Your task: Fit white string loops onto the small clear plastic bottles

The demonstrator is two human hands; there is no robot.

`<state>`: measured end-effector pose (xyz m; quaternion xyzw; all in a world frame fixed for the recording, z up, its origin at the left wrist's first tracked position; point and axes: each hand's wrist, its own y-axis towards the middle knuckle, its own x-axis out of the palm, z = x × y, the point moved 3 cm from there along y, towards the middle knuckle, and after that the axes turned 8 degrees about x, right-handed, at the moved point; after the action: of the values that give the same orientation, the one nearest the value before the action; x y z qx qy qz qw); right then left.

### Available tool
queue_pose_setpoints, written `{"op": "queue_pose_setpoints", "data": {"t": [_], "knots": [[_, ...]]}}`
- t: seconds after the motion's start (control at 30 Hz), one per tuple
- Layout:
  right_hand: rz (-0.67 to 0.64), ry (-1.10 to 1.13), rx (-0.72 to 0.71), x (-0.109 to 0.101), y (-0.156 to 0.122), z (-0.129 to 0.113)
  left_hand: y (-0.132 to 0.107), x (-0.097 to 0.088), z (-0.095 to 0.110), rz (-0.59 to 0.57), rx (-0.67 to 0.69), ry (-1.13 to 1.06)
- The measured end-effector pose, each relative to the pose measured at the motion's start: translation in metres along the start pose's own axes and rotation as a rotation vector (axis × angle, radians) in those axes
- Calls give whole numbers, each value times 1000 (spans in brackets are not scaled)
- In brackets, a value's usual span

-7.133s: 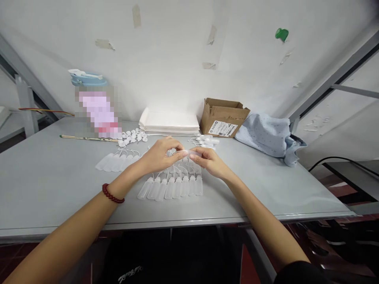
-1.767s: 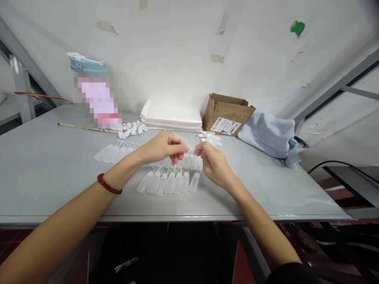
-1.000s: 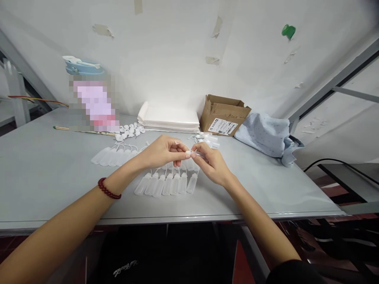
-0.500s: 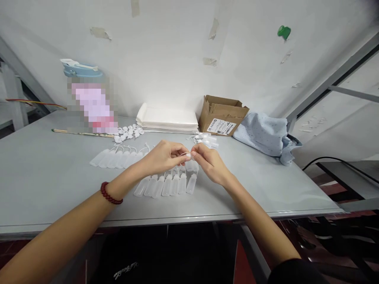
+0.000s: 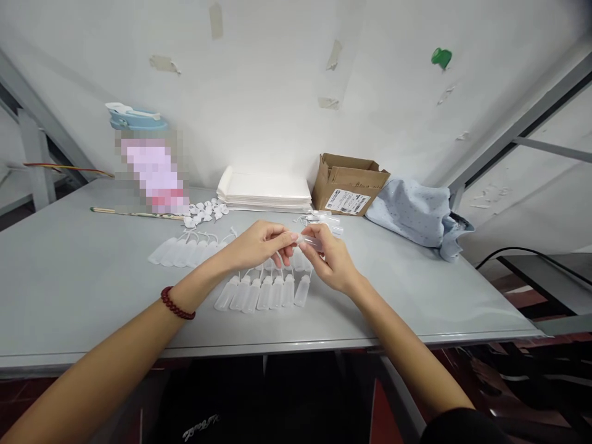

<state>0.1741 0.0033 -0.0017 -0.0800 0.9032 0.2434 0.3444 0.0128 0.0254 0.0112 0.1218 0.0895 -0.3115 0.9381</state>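
Observation:
My right hand (image 5: 332, 256) is closed around a small translucent plastic bottle (image 5: 312, 242), which lies nearly level with its neck toward the left. The fingertips of my left hand (image 5: 264, 242) pinch at the neck end; whatever small part they hold there is hidden. Below my hands, a row of similar small bottles (image 5: 264, 293) with white cords at their tops lies on the grey table (image 5: 379, 296). Another corded group of bottles (image 5: 187, 253) rests left of my left wrist. Part of a further group, behind my fingers, is covered by them.
White caps (image 5: 203, 211) lie in a pile at the back left, beside a stack of white sheets or envelopes (image 5: 268, 191). More small bottles (image 5: 326, 217) sit before an open cardboard box (image 5: 349, 185). A light blue cloth (image 5: 411, 209) is at the right.
The bottle in my right hand now shows between the fingers, neck to the left. My left fingers have shifted at its neck end. The view has tilted slightly upward.

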Motion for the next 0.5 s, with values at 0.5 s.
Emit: {"op": "queue_pose_setpoints", "data": {"t": [0.5], "knots": [[-266, 378, 177, -10, 42, 2, 0, -8, -1, 154, 202, 322]]}}
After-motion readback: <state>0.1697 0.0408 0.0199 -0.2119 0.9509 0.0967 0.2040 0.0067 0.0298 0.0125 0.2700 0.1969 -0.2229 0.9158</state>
